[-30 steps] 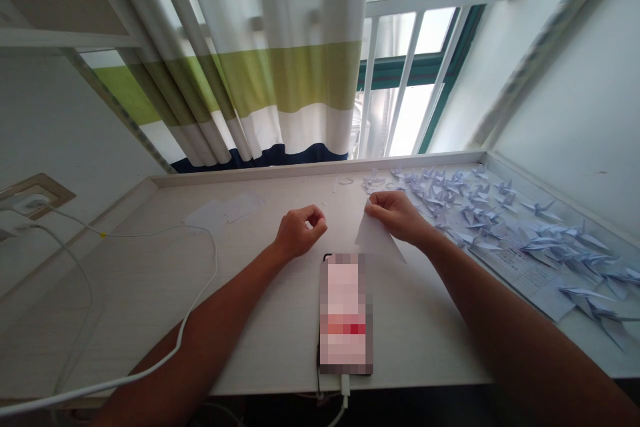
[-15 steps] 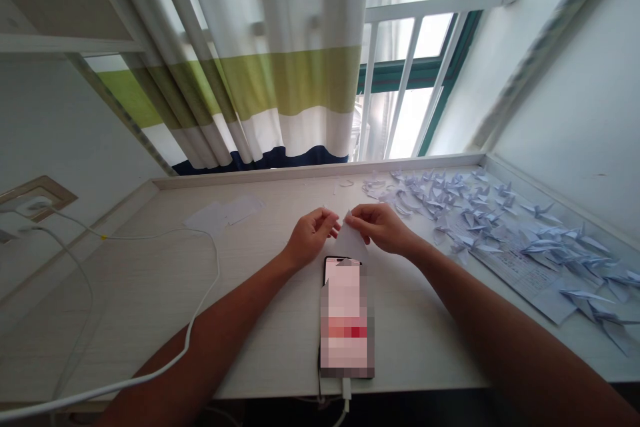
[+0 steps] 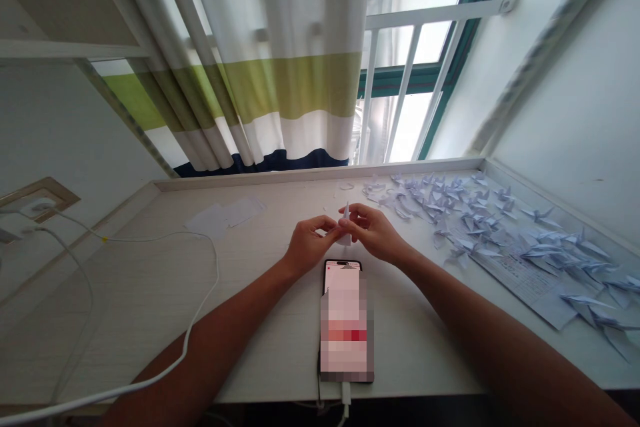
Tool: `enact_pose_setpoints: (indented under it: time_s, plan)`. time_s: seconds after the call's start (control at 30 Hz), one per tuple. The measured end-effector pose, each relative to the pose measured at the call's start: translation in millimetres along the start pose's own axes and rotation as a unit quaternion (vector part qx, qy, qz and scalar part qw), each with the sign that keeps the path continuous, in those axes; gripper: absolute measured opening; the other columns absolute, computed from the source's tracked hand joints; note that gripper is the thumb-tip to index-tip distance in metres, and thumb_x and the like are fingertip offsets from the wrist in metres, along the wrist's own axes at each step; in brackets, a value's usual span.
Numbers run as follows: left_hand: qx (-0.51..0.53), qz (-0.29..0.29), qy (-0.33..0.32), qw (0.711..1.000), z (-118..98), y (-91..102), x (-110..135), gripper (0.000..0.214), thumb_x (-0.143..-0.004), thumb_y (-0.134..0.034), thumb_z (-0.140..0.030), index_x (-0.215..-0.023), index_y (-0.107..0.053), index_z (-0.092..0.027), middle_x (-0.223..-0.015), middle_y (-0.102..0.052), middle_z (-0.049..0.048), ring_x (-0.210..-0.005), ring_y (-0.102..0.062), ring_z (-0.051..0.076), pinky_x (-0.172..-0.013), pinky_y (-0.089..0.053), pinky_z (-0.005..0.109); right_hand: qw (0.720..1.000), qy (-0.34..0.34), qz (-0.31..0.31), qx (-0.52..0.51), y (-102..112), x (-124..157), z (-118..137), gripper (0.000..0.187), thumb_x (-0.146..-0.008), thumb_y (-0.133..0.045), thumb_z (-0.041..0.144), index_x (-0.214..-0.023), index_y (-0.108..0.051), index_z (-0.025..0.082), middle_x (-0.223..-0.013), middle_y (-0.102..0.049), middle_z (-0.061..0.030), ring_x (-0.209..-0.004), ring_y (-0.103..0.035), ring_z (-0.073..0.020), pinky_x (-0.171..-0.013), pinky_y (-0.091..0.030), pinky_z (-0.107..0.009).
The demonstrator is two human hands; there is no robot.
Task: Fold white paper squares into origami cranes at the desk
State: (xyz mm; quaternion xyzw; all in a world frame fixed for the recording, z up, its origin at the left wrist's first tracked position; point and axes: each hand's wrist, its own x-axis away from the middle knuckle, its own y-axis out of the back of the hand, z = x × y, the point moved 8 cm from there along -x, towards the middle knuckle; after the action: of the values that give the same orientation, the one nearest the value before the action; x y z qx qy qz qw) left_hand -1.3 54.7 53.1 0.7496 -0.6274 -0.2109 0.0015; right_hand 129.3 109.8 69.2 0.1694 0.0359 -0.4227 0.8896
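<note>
at 12 o'clock of the phone (image 3: 346,320), left hand (image 3: 309,245) and right hand (image 3: 374,233) pinch a small paper piece (image 3: 345,225), apparently folded; paper cranes (image 3: 480,227) lie at 2 o'clock.

One head-worn view, looking forward and down, close over left hand (image 3: 310,245), right hand (image 3: 376,237), desk (image 3: 125,287), window (image 3: 411,121) beyond.

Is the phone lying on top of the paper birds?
No, the black rectangular phone lies on the pale wooden desk, apart from the pale blue folded paper cranes.
</note>
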Motion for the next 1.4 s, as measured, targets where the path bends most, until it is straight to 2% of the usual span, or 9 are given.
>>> enact_pose_setpoints:
  time_s: [0.1, 0.3, 0.43, 0.5, 0.67, 0.77, 1.0, 1.23, 1.4]
  plan:
    - [0.028, 0.007, 0.012, 1.0, 4.3, -2.1, -0.2, 0.035, -0.08, -0.077, -0.052, -0.078, -0.074, -0.017, -0.078, -0.074, 0.0036, -0.067, -0.065, 0.015, -0.06, -0.051, 0.025, 1.0, 0.003, -0.009, 0.013, 6.9, -1.7, 0.5, 0.036, -0.088, -0.067, 0.05, -0.076, -0.062, 0.017, -0.08, -0.068, -0.0047, -0.068, -0.062, -0.0153, -0.064, -0.051, -0.03]
    - [0.072, -0.055, 0.024, 0.996, 16.1, 10.1, -6.1, 0.038, -0.082, -0.074, -0.055, -0.079, -0.07, -0.017, -0.07, -0.068, 0.0, -0.063, -0.06, 0.012, -0.058, -0.048, 0.023, 0.999, -0.022, 0.028, 0.024, 14.8, -3.7, -5.2, 0.027, -0.087, -0.068, 0.043, -0.083, -0.071, 0.016, -0.086, -0.073, -0.0068, -0.079, -0.067, -0.0192, -0.074, -0.053, -0.033]
    - [0.112, -0.112, 0.06, 0.986, 24.3, 23.0, -9.0, 0.041, -0.081, -0.073, -0.058, -0.083, -0.066, -0.017, -0.069, -0.066, -0.0011, -0.056, -0.057, 0.01, -0.052, -0.048, 0.021, 0.999, -0.046, 0.006, -0.001, 17.6, -4.9, -13.6, 0.018, -0.083, -0.069, 0.034, -0.087, -0.073, 0.017, -0.088, -0.075, -0.0069, -0.081, -0.068, -0.0202, -0.075, -0.053, -0.034]
    - [0.127, -0.098, 0.078, 0.984, 25.4, 21.8, -9.8, 0.043, -0.08, -0.073, -0.059, -0.086, -0.066, -0.017, -0.071, -0.068, -0.0001, -0.06, -0.061, 0.011, -0.055, -0.053, 0.022, 0.999, -0.039, -0.013, -0.007, 20.6, -6.2, -15.2, 0.019, -0.084, -0.068, 0.034, -0.089, -0.074, 0.016, -0.089, -0.075, -0.0069, -0.082, -0.068, -0.0201, -0.077, -0.053, -0.034]
    - [0.135, -0.01, 0.128, 0.983, 29.7, 6.1, -7.9, 0.047, -0.073, -0.08, -0.057, -0.089, -0.068, -0.014, -0.077, -0.074, 0.0052, -0.068, -0.072, 0.019, -0.057, -0.061, 0.029, 0.997, -0.025, -0.071, -0.019, 32.9, -9.0, -20.2, 0.027, -0.084, -0.069, 0.042, -0.093, -0.075, 0.017, -0.092, -0.076, -0.008, -0.081, -0.067, -0.0203, -0.076, -0.053, -0.034]
    - [0.124, -0.009, 0.122, 0.985, 31.4, 6.7, -8.2, 0.046, -0.076, -0.078, -0.056, -0.088, -0.068, -0.013, -0.077, -0.075, 0.0068, -0.063, -0.072, 0.019, -0.052, -0.06, 0.027, 0.995, -0.033, -0.083, -0.035, 36.6, -9.4, -25.4, 0.032, -0.082, -0.072, 0.046, -0.092, -0.075, 0.016, -0.09, -0.076, -0.0084, -0.08, -0.067, -0.0197, -0.074, -0.055, -0.034]
    - [0.141, -0.025, 0.088, 0.986, 28.6, 16.9, -13.3, 0.047, -0.078, -0.076, -0.056, -0.095, -0.064, -0.014, -0.081, -0.074, 0.0053, -0.059, -0.072, 0.017, -0.047, -0.057, 0.025, 0.993, -0.073, 0.024, -0.094, 20.9, -8.5, -34.4, 0.042, -0.078, -0.08, 0.052, -0.087, -0.073, 0.012, -0.078, -0.074, -0.0076, -0.07, -0.07, -0.0179, -0.072, -0.06, -0.034]
    - [0.153, 0.009, 0.106, 0.983, 30.9, 16.1, -13.4, 0.047, -0.076, -0.08, -0.053, -0.096, -0.067, -0.012, -0.08, -0.076, 0.0083, -0.061, -0.075, 0.022, -0.051, -0.058, 0.027, 0.974, -0.08, 0.013, -0.211, 16.1, -7.7, -37.5, 0.037, -0.076, -0.085, 0.043, -0.097, -0.074, 0.014, -0.086, -0.077, -0.0077, -0.073, -0.075, -0.0212, -0.075, -0.064, -0.037]
    - [0.175, 0.015, 0.124, 0.977, 37.8, 16.5, -14.8, 0.048, -0.074, -0.083, -0.048, -0.101, -0.067, -0.012, -0.076, -0.076, 0.0073, -0.057, -0.073, 0.022, -0.054, -0.061, 0.032, 0.966, -0.112, 0.015, -0.233, 11.2, -6.1, -48.4, 0.035, -0.078, -0.083, 0.039, -0.102, -0.072, 0.015, -0.085, -0.077, -0.0079, -0.072, -0.077, -0.0224, -0.076, -0.065, -0.039]
